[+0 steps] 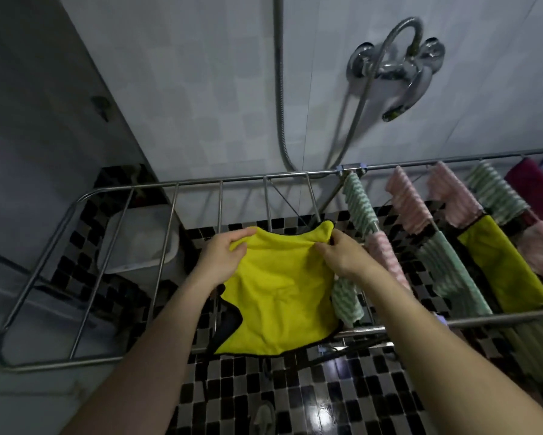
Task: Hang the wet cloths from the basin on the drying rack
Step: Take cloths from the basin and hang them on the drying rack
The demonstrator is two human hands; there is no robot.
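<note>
The drying rack (176,183) is bare metal tubing, smooth with a dull shine. At centre frame a yellow cloth (279,287) looks soft, matt and finely napped, with a dark stitched edge. To the right hang striped cloths (358,202), ribbed and fluffy, in green-and-white and pink-and-white. The floor (295,394) along the bottom is small black, grey and white mosaic tile, glossy and reflecting light. The wall (201,89) above is pale, smooth tile. In the upper right, the tap (395,69) is polished chrome, and its hose (278,89) is ridged metal.
</note>
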